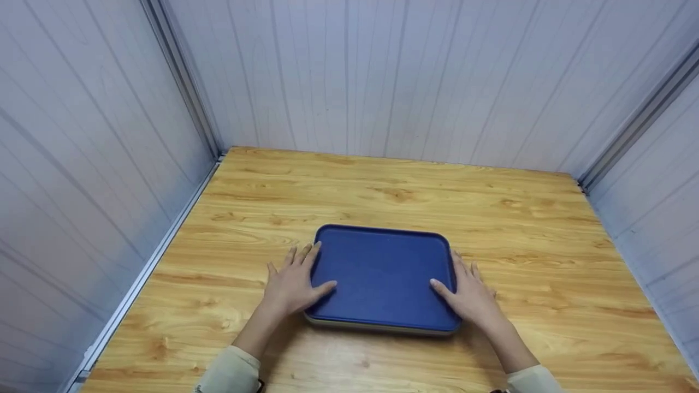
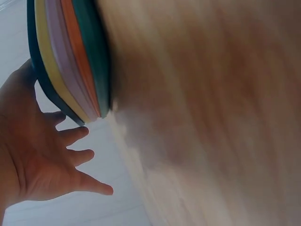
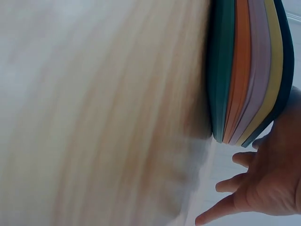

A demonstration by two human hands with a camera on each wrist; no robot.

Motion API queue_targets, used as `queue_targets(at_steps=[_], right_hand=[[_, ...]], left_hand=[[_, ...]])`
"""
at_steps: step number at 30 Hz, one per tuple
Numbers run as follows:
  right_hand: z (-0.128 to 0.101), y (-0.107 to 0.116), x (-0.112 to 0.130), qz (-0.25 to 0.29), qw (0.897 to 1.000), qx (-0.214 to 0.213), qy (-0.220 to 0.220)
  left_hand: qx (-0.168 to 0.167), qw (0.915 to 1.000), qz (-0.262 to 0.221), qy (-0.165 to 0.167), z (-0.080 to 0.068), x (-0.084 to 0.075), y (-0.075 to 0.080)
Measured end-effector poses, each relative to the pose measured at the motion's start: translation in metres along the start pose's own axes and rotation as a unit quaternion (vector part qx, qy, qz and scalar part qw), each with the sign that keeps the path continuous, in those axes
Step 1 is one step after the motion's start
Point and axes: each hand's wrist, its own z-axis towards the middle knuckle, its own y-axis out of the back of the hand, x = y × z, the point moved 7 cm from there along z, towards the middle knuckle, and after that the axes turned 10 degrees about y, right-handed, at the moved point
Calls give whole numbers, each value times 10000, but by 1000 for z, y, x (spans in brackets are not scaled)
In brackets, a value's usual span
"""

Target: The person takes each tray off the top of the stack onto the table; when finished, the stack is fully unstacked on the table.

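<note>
A blue rectangular tray [image 1: 382, 273] tops a neat stack of several trays on the table. Below it, the left wrist view shows the edges of a yellow tray [image 2: 47, 47], a lilac tray [image 2: 63, 52], an orange tray [image 2: 78, 40] and, lowest, a green tray [image 2: 95, 52]. My left hand [image 1: 292, 286] is at the stack's left side, fingers spread, its thumb over the blue rim. Opposite it, my right hand [image 1: 474, 295] lies along the right side with spread fingers and its thumb over the top tray. Neither hand's fingers curl around the stack.
The wood-grain table [image 1: 393, 191] extends around the stack on all sides. Pale panelled walls stand behind it [image 1: 371, 76] and at left and right, with metal strips [image 1: 185, 82] at the corners.
</note>
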Motion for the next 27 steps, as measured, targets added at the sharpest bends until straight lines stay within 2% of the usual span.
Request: queue_targets(at_steps=[8, 13, 18, 27], right_hand=[[1, -3, -1, 596, 9982, 78, 80], [1, -3, 1, 742, 9970, 85, 195], [0, -4, 2, 601, 9980, 62, 158], [0, -5, 2, 588, 9982, 57, 83]], left_hand=[[-4, 9995, -291, 86, 0, 4, -8], [-92, 9972, -738, 15, -1, 3, -8], [-247, 9913, -1296, -48, -1, 1, -6], [-240, 9777, -2085, 47, -1, 1, -8]])
